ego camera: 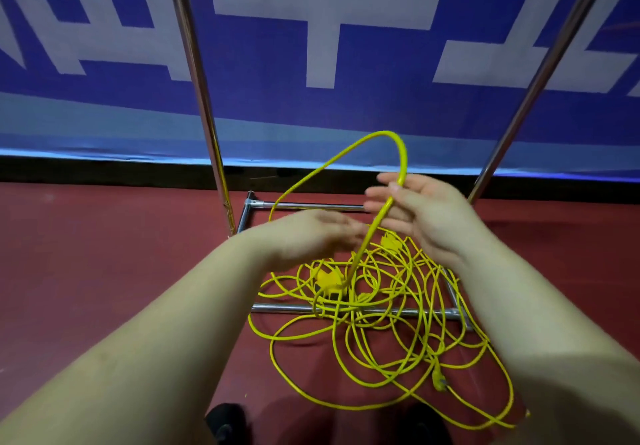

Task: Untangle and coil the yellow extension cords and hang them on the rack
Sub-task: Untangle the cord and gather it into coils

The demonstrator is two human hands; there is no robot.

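Your right hand (420, 211) was raised above the pile, palm toward you, thumb pressing a lifted strand of yellow cord (381, 309) against loosely spread fingers; the strand arched up in a loop over the hand. Your left hand (311, 237) was blurred, fingers roughly straight, reaching toward the same strand near its lower run; whether it had hold of it cannot be told. The rest of the cord lay tangled on the red floor (104, 271), draped across the base bars of the metal rack (197, 74).

Open gap between rack uprights (194, 74); tangled cords (374, 309) across base bars (346, 309).
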